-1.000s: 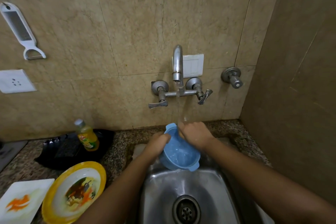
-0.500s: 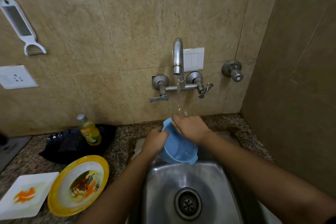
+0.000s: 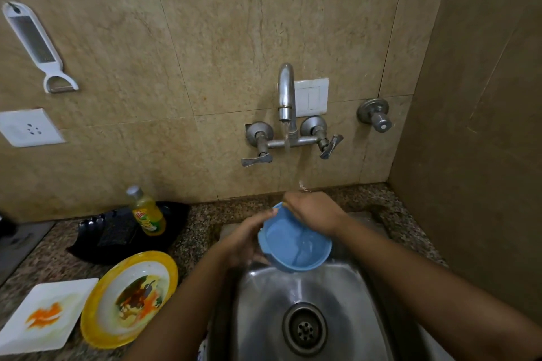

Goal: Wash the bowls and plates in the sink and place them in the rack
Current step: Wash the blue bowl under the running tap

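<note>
A round blue plastic bowl is held above the far end of the stainless steel sink, tilted so that its opening is turned up and towards the person. It is placed just in front of the stream that runs from the wall-mounted chrome tap. The bowl's left wall is gripped by the left hand, with the fingers wrapped round the outside. The far rim is covered by the right hand, whose fingers are curled down over the edge. Their tips are hidden, so what is done inside cannot be told.

The bowl is thus enclosed from the left and from behind, while its near and right sides are left free. Being round, it has no long axis to be minded, only the tilt of its mouth.

On the speckled granite table, to the left of the sink, a yellow-rimmed round plate and a white square plate are seen, both soiled. A black tray is seen behind them, and it may be the rack. If so, the left hand is judged the nearer for the transfer.
</note>
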